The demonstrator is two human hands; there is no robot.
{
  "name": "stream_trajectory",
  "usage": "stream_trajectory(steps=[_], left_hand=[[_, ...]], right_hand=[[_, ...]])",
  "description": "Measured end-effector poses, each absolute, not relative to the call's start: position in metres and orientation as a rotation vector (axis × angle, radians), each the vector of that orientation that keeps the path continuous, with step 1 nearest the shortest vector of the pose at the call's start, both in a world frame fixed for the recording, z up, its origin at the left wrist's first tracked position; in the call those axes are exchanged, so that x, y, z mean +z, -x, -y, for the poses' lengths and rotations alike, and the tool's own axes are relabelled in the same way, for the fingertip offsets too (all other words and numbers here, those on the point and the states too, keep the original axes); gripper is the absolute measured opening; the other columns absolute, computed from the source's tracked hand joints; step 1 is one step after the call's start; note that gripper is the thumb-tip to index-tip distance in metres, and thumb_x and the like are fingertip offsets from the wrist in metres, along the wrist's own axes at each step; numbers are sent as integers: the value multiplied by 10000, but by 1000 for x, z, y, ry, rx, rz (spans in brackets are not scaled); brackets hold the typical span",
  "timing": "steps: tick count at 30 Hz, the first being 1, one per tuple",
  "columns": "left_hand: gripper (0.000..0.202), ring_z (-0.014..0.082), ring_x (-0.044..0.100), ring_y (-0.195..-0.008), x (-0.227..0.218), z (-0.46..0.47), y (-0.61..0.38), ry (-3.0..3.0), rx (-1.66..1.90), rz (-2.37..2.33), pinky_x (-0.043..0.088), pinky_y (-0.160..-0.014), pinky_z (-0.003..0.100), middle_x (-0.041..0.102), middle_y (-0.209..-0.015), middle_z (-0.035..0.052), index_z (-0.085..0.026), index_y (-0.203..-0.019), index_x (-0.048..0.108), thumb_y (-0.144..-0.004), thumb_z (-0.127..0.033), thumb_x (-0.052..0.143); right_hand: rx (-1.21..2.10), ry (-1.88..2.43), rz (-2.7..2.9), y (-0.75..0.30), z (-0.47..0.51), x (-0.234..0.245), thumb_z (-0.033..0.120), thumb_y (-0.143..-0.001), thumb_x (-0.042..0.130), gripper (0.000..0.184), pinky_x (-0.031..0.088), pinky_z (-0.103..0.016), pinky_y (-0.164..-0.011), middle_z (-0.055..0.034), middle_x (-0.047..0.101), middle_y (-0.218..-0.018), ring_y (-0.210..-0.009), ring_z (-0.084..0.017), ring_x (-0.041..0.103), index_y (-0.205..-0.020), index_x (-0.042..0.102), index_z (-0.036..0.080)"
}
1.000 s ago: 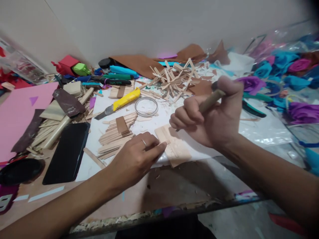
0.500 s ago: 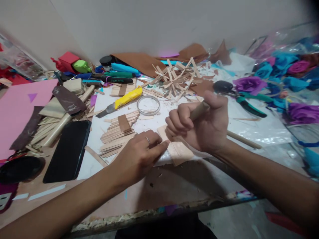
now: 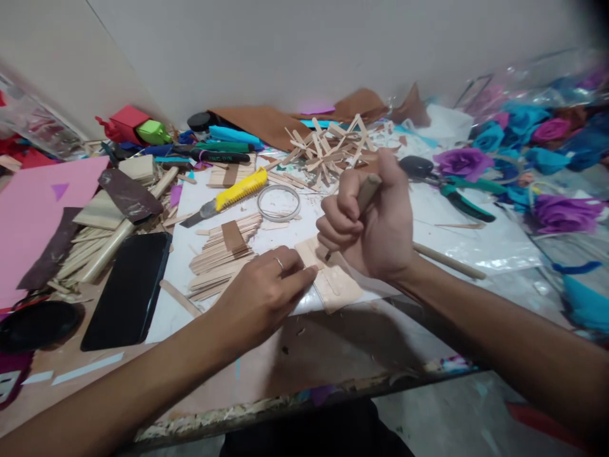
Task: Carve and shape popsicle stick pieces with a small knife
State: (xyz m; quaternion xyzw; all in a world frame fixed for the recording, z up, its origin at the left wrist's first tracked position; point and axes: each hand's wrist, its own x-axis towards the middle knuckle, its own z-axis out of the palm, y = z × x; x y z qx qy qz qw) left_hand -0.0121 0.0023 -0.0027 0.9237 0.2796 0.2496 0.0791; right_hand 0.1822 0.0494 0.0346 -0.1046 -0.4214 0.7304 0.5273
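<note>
My right hand (image 3: 371, 222) is wrapped around the round wooden handle (image 3: 369, 190) of a tool, thumb pointing up. A small dark tip (image 3: 328, 256) shows below the fist, just over a thin pale wooden board (image 3: 345, 293). That board lies near the front edge of the white sheet, with a short thin strip of wood (image 3: 332, 279) on it. My left hand (image 3: 271, 285), a ring on one finger, has curled fingers and thumb drawn together at the board's left edge; what they pinch is hidden. Flat wooden sticks (image 3: 223, 251) lie bundled beside it.
A yellow cutter knife (image 3: 241, 189), a tape ring (image 3: 278, 203) and a heap of small sticks (image 3: 328, 149) lie behind my hands. Left stands a black phone (image 3: 126, 292); right are green-handled pliers (image 3: 464, 197), a wooden rod (image 3: 450, 260) and purple paper flowers (image 3: 464, 163).
My right hand has tipped upward a little, so the tool's handle stands more upright and its dark tip shows. My left hand stays almost in place. The view has shifted slightly.
</note>
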Motion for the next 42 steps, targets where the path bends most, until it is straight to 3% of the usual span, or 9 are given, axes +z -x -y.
stream_trajectory(steps=[9, 18, 24, 29, 34, 42], left_hand=[[143, 155, 617, -807, -3, -2, 11, -2781, 769, -852, 502, -689, 274, 662, -941, 84, -124, -1095, 722, -1020, -147, 602], [138, 154, 628, -798, -3, -2, 10, -2796, 817, -839, 501, -674, 267, 677, -928, 93, -109, -1064, 732, -1014, -146, 610], [144, 152, 626, -796, -3, -2, 11, -2801, 814, -852, 504, -674, 266, 683, -928, 85, -131, -1050, 725, -1028, -166, 588], [142, 154, 626, -804, -3, -1, 11, -2785, 795, -864, 508, -689, 271, 682, -928, 83, -140, -1043, 724, -1030, -177, 587], [153, 150, 634, -797, -2, -1, 11, -2781, 787, -852, 501, -677, 264, 682, -932, 91, -123, -1049, 724, -1032, -162, 577], [144, 150, 637, -805, -1, -2, 11, -2766, 777, -829, 504, -685, 260, 679, -937, 89, -134, -1054, 709, -1037, -171, 571]], right_hand=[[1693, 297, 1019, -176, -42, 34, 533, -999, 491, 573, 172, -220, -392, 52, 299, -457, -408, -77, 190, -536, 462, 197], [1709, 207, 1125, -183, -48, 31, 519, -984, 518, 529, 241, -237, -400, 40, 362, -463, -407, -90, 260, -562, 506, 200], [1668, 259, 1120, -180, -46, 33, 639, -981, 478, 628, 230, -254, -399, 38, 330, -438, -394, -95, 244, -523, 484, 210], [1673, 280, 1155, -181, -44, 37, 515, -943, 528, 531, 250, -257, -417, 36, 318, -437, -403, -98, 266, -513, 485, 206], [1694, 258, 1173, -183, -46, 35, 506, -957, 516, 536, 251, -261, -411, 31, 334, -441, -397, -101, 272, -515, 486, 206], [1789, 271, 1332, -188, -48, 37, 768, -963, 396, 708, 200, -267, -376, 55, 260, -418, -356, -91, 226, -500, 367, 234]])
